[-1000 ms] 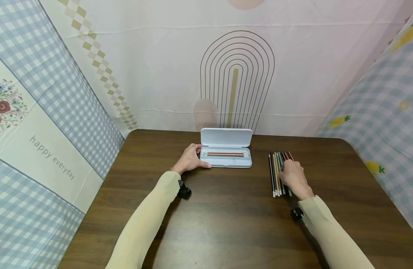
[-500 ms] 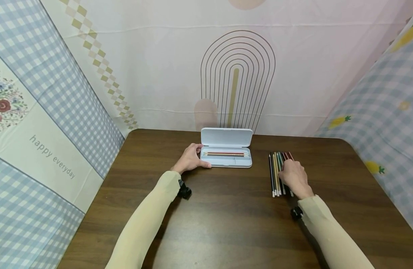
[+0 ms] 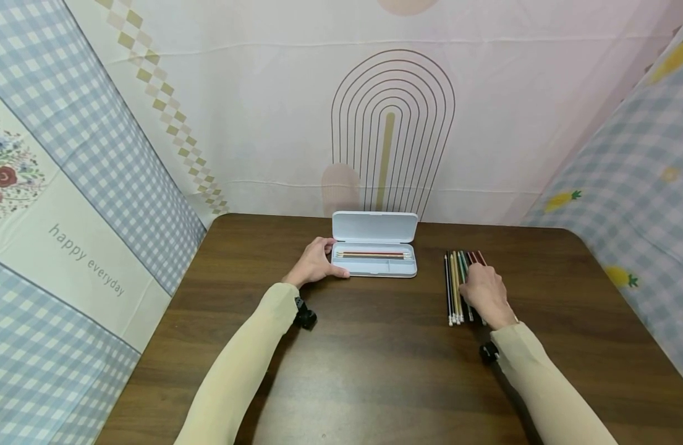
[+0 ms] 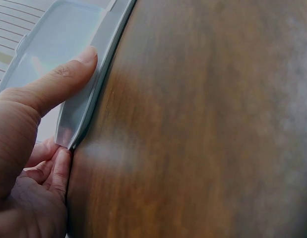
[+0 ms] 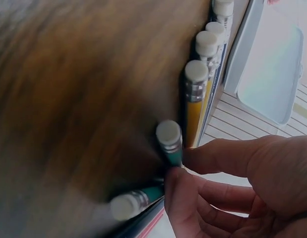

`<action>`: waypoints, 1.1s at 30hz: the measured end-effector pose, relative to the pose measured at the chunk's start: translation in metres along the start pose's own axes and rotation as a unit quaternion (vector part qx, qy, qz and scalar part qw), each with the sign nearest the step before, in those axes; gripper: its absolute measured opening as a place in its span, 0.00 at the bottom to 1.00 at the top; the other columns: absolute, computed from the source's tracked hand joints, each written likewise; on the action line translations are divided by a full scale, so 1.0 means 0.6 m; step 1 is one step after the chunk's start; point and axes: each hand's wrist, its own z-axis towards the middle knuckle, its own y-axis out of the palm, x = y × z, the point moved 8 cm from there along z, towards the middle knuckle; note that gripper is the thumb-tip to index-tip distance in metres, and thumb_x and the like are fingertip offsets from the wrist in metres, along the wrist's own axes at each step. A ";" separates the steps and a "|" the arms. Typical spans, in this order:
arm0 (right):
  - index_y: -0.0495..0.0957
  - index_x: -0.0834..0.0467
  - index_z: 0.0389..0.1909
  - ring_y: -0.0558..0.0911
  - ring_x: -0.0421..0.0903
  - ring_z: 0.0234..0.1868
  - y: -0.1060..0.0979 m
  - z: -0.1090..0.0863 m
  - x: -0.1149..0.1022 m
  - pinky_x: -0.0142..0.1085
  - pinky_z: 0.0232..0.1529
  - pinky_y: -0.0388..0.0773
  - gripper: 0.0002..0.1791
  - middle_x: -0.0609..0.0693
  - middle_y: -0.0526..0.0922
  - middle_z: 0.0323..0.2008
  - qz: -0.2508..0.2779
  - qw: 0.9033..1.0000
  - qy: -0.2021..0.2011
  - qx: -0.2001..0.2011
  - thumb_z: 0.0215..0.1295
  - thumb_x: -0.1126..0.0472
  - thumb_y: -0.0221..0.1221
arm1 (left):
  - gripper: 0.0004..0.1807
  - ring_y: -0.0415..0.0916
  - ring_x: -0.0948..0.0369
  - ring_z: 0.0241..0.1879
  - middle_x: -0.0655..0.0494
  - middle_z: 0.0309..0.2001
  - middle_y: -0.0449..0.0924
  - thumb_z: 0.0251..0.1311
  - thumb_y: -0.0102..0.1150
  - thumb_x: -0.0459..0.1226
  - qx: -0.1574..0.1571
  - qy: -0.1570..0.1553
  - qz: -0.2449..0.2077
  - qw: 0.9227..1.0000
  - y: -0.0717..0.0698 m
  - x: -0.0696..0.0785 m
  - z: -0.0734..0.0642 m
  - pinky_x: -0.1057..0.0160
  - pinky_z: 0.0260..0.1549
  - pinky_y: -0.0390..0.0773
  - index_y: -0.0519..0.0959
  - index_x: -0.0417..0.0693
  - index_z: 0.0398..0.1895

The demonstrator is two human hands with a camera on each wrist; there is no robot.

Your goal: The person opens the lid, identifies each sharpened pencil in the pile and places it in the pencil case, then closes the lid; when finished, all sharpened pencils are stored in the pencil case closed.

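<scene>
A pale blue pencil case (image 3: 368, 268) stands with its lid up near the table's back edge, a few pencils (image 3: 371, 254) lying in its rear compartment. My left hand (image 3: 313, 262) holds the case's left end, the thumb (image 4: 64, 82) over the front rim and the curled fingers (image 4: 59, 173) at the corner. To the right, several pencils (image 3: 452, 290) lie side by side, white erasers toward me. My right hand (image 3: 484, 289) is over the row's right part. Its thumb and index finger pinch a green pencil (image 5: 174, 156); another green pencil (image 5: 152, 193) lies beside it, angled away.
The brown wooden table (image 3: 363, 371) reaches back to a patterned cloth wall (image 3: 263, 123). Yellow pencils (image 5: 194, 119) lie close by the right thumb. Checked cloth hangs on both sides.
The eraser ends of the pencils have spread slightly apart under the right hand, which has barely shifted. My left hand and the case have stayed in place.
</scene>
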 end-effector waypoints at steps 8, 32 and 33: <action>0.67 0.57 0.17 0.75 0.52 0.23 0.000 0.005 0.002 0.41 0.24 0.71 0.18 0.53 0.73 0.20 -0.011 1.000 -0.003 0.010 0.67 0.66 0.60 | 0.56 0.73 0.47 0.73 0.41 0.74 0.72 0.49 0.90 0.47 0.000 0.000 0.000 1.000 0.000 0.000 0.000 0.49 0.77 0.75 0.69 0.39 0.79; 0.67 0.54 0.11 0.76 0.51 0.22 -0.024 -0.016 0.002 0.40 0.24 0.69 0.27 0.47 0.70 0.16 0.035 0.995 0.002 0.090 0.69 0.56 0.65 | 0.56 0.73 0.47 0.74 0.41 0.75 0.71 0.50 0.89 0.47 -0.002 -0.004 -0.003 1.000 0.000 0.000 -0.001 0.49 0.78 0.75 0.69 0.39 0.80; 0.68 0.54 0.11 0.76 0.51 0.22 -0.025 -0.017 0.002 0.39 0.23 0.68 0.26 0.48 0.70 0.16 0.037 0.995 -0.001 0.092 0.70 0.56 0.64 | 0.56 0.73 0.47 0.74 0.41 0.75 0.71 0.50 0.89 0.47 -0.002 -0.004 -0.003 1.000 0.000 0.000 -0.001 0.49 0.78 0.74 0.69 0.39 0.80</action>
